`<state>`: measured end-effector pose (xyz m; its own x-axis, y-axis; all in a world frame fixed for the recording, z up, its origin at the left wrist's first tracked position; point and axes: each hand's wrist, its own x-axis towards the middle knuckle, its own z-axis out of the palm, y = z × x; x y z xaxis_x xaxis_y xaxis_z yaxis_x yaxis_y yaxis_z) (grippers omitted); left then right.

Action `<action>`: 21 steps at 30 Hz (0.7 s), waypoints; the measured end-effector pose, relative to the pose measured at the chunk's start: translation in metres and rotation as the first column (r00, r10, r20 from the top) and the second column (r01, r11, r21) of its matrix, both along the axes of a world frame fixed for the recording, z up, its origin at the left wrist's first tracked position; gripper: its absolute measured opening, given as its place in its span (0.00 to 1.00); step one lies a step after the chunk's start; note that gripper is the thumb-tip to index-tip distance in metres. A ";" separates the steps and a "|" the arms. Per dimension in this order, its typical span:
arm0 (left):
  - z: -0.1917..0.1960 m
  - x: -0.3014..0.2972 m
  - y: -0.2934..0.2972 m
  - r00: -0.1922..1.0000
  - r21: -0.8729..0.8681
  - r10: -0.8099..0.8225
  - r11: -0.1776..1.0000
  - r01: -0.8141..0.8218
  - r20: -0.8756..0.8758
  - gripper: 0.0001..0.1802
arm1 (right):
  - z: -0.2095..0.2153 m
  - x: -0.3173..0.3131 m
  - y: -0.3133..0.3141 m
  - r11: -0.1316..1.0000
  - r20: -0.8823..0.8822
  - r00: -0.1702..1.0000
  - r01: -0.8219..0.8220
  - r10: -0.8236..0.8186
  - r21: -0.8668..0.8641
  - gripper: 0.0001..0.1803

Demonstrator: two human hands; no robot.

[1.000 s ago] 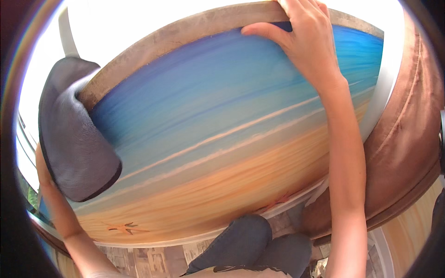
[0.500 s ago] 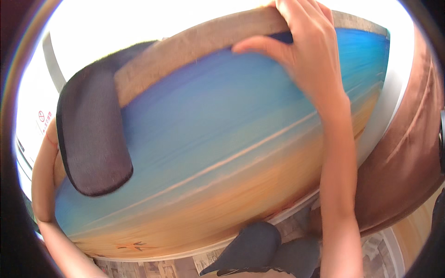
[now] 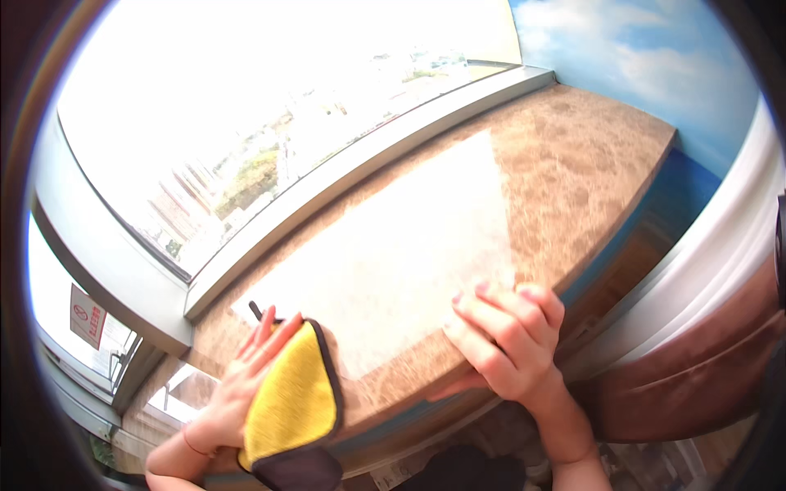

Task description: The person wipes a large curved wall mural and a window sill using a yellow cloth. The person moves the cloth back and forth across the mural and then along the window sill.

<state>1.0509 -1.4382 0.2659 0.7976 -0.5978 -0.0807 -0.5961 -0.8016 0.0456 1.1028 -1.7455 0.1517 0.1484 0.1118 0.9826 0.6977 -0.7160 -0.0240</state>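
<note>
A yellow and dark grey cleaning cloth [image 3: 296, 393] with black edging lies over the front edge of a brown marbled windowsill [image 3: 565, 164]. My left hand [image 3: 246, 376] rests at the cloth's left side with its fingers straight on the sill; the cloth covers its thumb, and I take it to be holding the cloth. A small black loop [image 3: 255, 310] pokes out past the fingertips. Further right, my right hand [image 3: 508, 340] leans on the sill's front edge. Its fingers are bent and slightly apart on the top, with the thumb lower against the front side.
A large bright window with a pale frame [image 3: 368, 176] borders the sill's far side. A red and white sign [image 3: 87, 317] is on the glass at left. On the right are a sky-painted wall [image 3: 630, 49], a white curtain [image 3: 647, 311] and brown fabric [image 3: 688, 393].
The view has swung up from the painted front below the sill to its top and the window. The cloth now shows its yellow side. My right hand's fingers are more bent.
</note>
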 end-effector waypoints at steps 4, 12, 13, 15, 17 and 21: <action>0.008 0.004 -0.010 0.999 -0.108 0.004 0.994 -0.007 -0.035 0.40 | 0.006 -0.010 -0.004 0.996 -0.119 0.990 0.070 -0.077 -0.059 0.12; 0.023 0.003 -0.007 0.998 -0.174 0.069 0.982 -0.069 -0.003 0.39 | 0.033 -0.031 0.002 0.988 -0.434 0.895 0.040 -0.101 -0.148 0.22; 0.023 0.005 -0.009 0.997 -0.191 0.079 0.979 -0.077 0.006 0.39 | 0.034 -0.034 0.001 0.984 -0.469 0.875 0.043 -0.120 -0.172 0.27; 0.025 0.009 -0.010 0.993 -0.246 0.115 0.963 -0.108 0.014 0.40 | 0.039 -0.037 -0.002 0.969 -0.526 0.834 0.038 -0.165 -0.244 0.35; 0.024 0.005 -0.004 0.968 -0.310 0.247 0.925 -0.222 0.045 0.41 | 0.059 -0.041 0.003 0.973 -0.589 0.795 0.004 -0.142 -0.230 0.36; 0.014 0.005 -0.001 0.894 -0.330 0.433 0.866 -0.377 0.116 0.42 | 0.096 -0.047 0.007 0.980 -0.733 0.670 -0.040 -0.118 -0.194 0.32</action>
